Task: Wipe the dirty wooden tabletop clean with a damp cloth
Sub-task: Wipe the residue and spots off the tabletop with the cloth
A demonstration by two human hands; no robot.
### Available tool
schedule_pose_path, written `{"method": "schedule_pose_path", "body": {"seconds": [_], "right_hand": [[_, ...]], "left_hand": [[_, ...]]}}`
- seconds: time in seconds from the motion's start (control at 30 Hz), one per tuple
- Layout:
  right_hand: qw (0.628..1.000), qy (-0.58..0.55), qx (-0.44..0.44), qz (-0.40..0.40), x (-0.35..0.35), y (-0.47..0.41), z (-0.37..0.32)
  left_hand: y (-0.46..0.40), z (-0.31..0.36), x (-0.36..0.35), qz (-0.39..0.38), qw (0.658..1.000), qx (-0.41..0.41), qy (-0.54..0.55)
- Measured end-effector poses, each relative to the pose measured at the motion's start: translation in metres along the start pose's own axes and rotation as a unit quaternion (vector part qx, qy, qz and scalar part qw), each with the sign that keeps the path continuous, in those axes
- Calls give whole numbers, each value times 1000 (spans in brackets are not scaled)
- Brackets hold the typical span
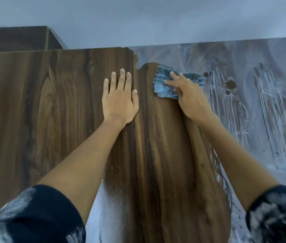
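Note:
The wooden tabletop (51, 111) is dark brown and bare on its left and middle. Its right part carries a whitish dusty film (261, 106) with streaks and dark drops. My left hand (119, 100) lies flat on the bare wood, fingers straight and spread. My right hand (189, 99) presses a blue checked cloth (163, 88) onto the table at the border between the bare wood and the film. Its fingers lie stretched over the cloth, and the palm hides the cloth's near right part.
A grey wall (138, 20) runs along the table's far edge. A dark wooden box-like piece (19, 39) stands at the back left. More whitish film (100, 216) lies near the front edge between my forearms.

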State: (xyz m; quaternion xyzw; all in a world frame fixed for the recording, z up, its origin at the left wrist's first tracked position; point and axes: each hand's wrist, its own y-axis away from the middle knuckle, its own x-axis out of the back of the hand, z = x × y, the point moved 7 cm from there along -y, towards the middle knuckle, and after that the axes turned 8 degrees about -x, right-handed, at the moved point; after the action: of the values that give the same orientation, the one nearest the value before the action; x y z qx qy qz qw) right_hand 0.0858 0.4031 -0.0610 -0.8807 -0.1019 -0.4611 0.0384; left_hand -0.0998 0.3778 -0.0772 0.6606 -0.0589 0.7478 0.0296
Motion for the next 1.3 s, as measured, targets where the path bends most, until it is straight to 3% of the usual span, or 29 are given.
{"method": "schedule_pose_path", "body": {"seconds": [0.13,0.27,0.47,0.57,0.83,0.97,1.13,1.23,1.3], "right_hand": [[997,-14,-70,36,1,-69,-4],[1000,8,-30,4,-26,-98,-33],[992,-14,97,-81,-37,-38,-46],[991,4,69,-112,-28,-14,-26],[998,13,-41,41,6,-66,2],[995,65,-68,32,-9,-115,-19],[997,68,-39,-4,-44,-140,-66],[996,76,4,-38,-65,-138,-86],[996,65,18,-54,-69,-130,-86]], "left_hand": [[-10,5,-1,-30,999,-42,-16],[-15,6,-2,-29,999,-42,-4],[-15,-2,-3,-19,998,0,53],[-14,-1,-4,-26,998,-4,61],[-14,-1,-4,-32,998,-5,48],[-16,-1,-4,-36,998,-5,41],[-16,1,-3,-33,998,-3,49],[-15,1,4,-1,998,2,67],[-11,-1,15,71,992,7,103]]}}
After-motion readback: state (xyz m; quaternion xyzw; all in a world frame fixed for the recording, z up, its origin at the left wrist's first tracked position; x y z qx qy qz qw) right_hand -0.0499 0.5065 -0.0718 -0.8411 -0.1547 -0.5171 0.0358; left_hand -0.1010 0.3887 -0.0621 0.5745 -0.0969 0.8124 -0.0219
